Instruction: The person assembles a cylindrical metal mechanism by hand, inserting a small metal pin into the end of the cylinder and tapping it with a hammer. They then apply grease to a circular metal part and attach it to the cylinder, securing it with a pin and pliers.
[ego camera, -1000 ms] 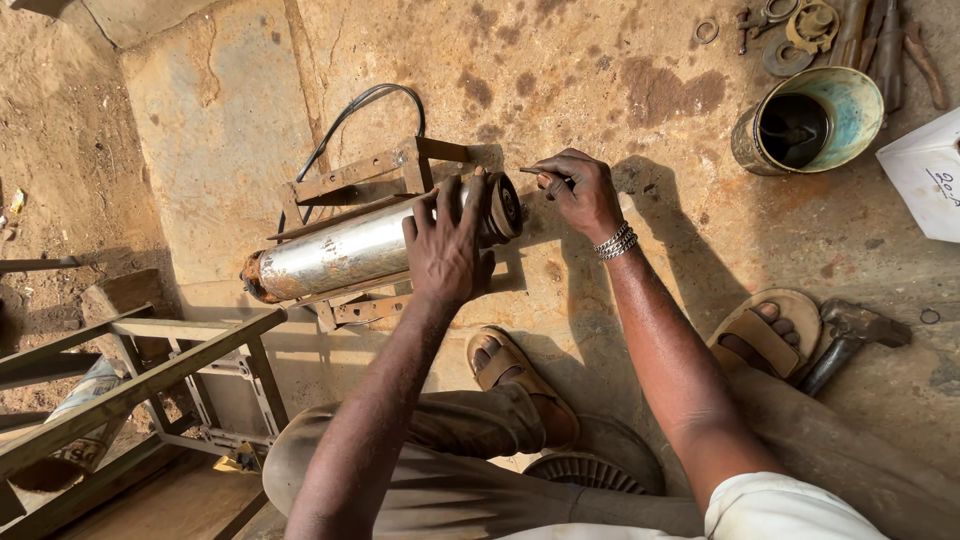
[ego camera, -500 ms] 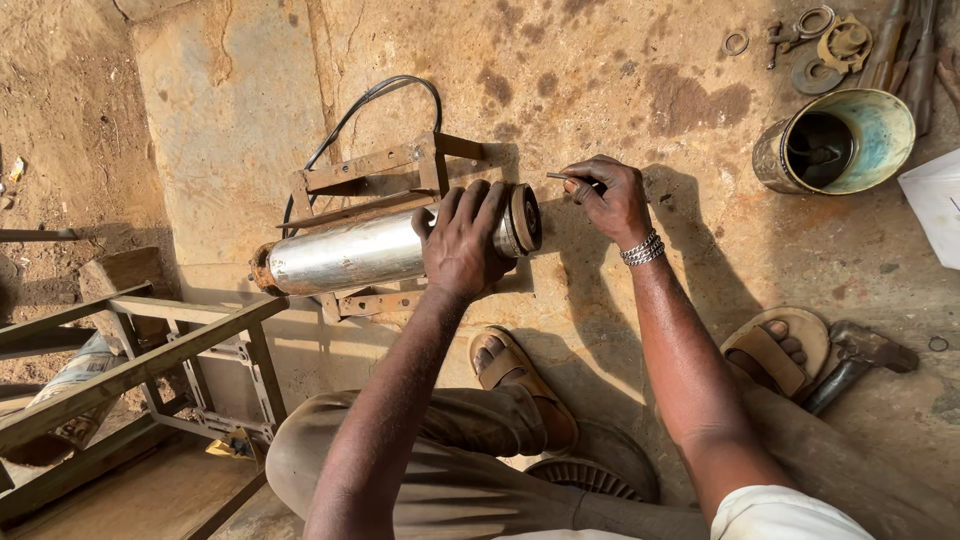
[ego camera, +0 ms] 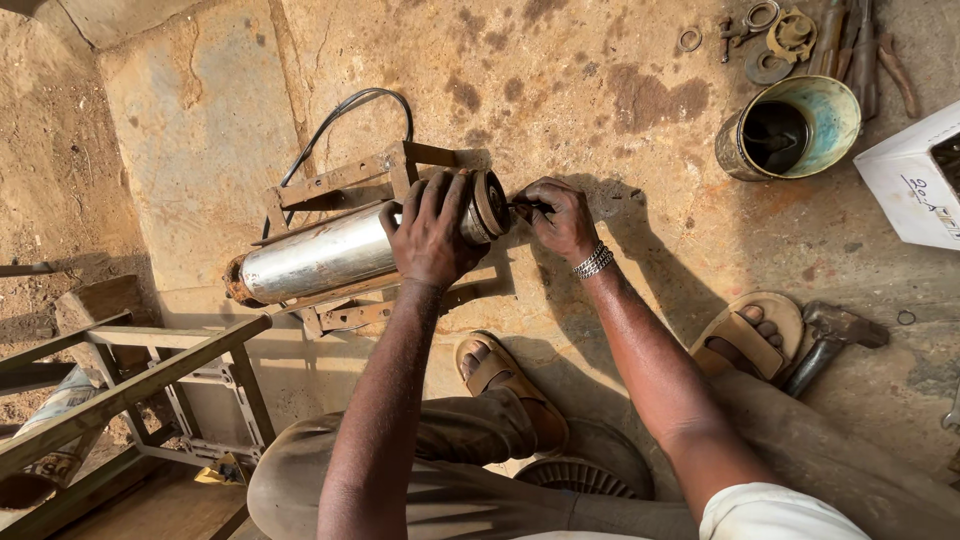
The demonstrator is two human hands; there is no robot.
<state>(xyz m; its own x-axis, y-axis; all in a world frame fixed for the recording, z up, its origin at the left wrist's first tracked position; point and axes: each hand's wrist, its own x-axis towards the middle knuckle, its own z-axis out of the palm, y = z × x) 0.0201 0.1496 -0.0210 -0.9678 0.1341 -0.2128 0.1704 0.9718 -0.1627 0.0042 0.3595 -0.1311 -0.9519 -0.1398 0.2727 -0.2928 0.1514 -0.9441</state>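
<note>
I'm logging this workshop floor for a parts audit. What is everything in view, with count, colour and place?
metal cylinder: one, silver, lying on the frame, centre left
angle-iron frame: one, rusty brown, under the cylinder
cable: one, black, looping behind the frame
tin can: one, rusty with a pale green inside, upper right
rings and washers: several, rusty, top right
white box: one, right edge
hammer: one, dark, beside the right foot
metal stand: one, grey-brown, lower left
sandals: two, tan, on the feet
left hand: grips the cylinder's end
right hand: holds a thin tool at the end cap, bracelet on the wrist
</note>
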